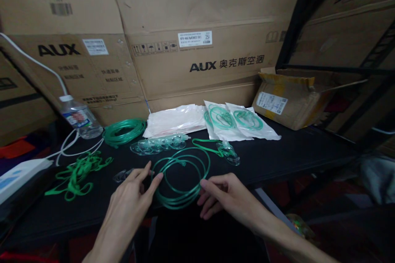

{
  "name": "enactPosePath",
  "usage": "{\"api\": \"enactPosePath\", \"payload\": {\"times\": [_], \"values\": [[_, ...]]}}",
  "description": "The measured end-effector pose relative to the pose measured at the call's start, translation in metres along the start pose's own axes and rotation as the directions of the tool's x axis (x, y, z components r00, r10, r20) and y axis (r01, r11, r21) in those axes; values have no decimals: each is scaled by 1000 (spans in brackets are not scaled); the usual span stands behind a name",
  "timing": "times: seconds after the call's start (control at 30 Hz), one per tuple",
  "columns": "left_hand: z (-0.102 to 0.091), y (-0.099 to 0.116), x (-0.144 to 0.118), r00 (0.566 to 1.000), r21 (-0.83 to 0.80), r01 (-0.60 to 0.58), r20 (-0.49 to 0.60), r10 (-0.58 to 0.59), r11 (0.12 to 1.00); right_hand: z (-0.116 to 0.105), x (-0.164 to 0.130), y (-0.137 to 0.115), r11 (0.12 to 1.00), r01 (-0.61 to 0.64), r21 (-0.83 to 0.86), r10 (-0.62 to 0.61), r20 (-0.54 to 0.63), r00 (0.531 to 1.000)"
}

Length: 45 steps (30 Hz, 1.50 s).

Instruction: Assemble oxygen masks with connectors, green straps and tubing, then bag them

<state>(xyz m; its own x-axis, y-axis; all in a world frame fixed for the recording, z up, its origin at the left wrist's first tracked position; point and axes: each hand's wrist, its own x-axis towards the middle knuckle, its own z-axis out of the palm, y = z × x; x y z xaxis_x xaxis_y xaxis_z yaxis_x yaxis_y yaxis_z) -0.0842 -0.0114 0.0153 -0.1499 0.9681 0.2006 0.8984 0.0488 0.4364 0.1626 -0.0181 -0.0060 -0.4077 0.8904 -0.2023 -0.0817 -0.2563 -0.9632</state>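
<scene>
Two bare hands are laid on a coil of thin green plastic tubing (pixel 180 181) that rests on the black tabletop (pixel 293 152) at its near edge. The left hand (pixel 129 201) is set against the coil's left side, its fingers (pixel 157 177) spread and apart, the tips touching the loops without a pinch being closed; the right hand (pixel 226 197) is placed at the coil's right side, thumb against the tubing and the other fingers curled loosely on the table, nothing being clamped. The tubing is judged to be light, soft and springy, likely to uncoil if released, and rather smooth; it is best taken where several loops are bunched together, at the near lower arc, so that the turns are held as one. Just beyond it lie a row of clear plastic mask pieces (pixel 160 144), a clear mask with a flat green strap (pixel 224 150), a second coil of green tubing (pixel 123 130) and a loose heap of green straps (pixel 78 170). Sealed clear bags with green coils (pixel 237 121) lie against the cardboard boxes (pixel 197 49) behind. What the small clear piece (pixel 121 175) beside the left hand is cannot be made out, the bottle's (pixel 78 119) label is blurred, and the tubing's ends and fittings are hard to trace among the loops.
</scene>
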Motion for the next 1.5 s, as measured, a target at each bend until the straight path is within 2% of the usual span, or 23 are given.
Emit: {"api": "enactPosePath", "payload": {"times": [0.13, 0.23, 0.3, 0.37, 0.43, 0.53, 0.67, 0.8, 0.87, 0.97, 1.07, 1.17, 1.3, 1.37, 1.4, 1.43, 1.5], "values": [[5, 3, 3, 999, 99, -29, 29, 26, 995, -4, -3, 0, 988, -29, -151, 38, 57, 998], [10, 6, 7, 996, 149, -84, 37, 79, 985, -9, -10, -9, 929, 55, -366, -34, 64, 997], [11, 9, 10, 992, 146, -114, 61, 106, 983, -13, -14, -18, 806, 189, -561, -196, 48, 979], [11, 11, 14, 986, 118, -149, 97, 138, 982, -18, -15, -25, 616, 316, -721, -391, 68, 918], [11, 12, 18, 973, 79, -202, 129, 191, 976, -22, -13, -28, 478, 371, -796, -510, 92, 855], [12, 13, 24, 947, 40, -286, 165, 276, 957, -27, -5, -26, 434, 390, -812, -547, 107, 830], [14, 14, 31, 923, 39, -348, 191, 335, 937, -30, 7, -21, 423, 397, -815, -554, 114, 824], [16, 17, 35, 904, 13, -385, 207, 374, 923, -31, 15, -23, 433, 363, -825, -564, 66, 823], [17, 18, 35, 913, 14, -373, 182, 364, 928, -30, 18, -25, 432, 341, -835, -557, 50, 829], [16, 19, 35, 954, 60, -271, 150, 260, 961, -27, 20, -27, 422, 314, -850, -526, 52, 849], [12, 20, 35, 959, 80, -239, 175, 223, 968, -23, 21, -30, 408, 302, -862, -531, 46, 846], [11, 23, 35, 940, 48, -307, 172, 295, 950, -17, 24, -36, 333, 282, -900, -561, 51, 826], [15, 29, 34, 909, -55, -384, 153, 388, 922, -9, 37, -42, 169, 277, -946, -577, 133, 806], [15, 31, 32, 904, -126, -383, 150, 399, 915, -7, 45, -42, 179, 318, -931, -532, 180, 827], [14, 32, 30, 909, -160, -370, 142, 392, 915, -7, 49, -42, 226, 350, -909, -499, 200, 843], [13, 32, 30, 917, -192, -350, 129, 377, 917, -7, 51, -41, 297, 384, -874, -469, 217, 856], [10, 32, 29, 936, -250, -309, 92, 340, 918, -8, 55, -39, 501, 431, -750, -439, 209, 874]]}}
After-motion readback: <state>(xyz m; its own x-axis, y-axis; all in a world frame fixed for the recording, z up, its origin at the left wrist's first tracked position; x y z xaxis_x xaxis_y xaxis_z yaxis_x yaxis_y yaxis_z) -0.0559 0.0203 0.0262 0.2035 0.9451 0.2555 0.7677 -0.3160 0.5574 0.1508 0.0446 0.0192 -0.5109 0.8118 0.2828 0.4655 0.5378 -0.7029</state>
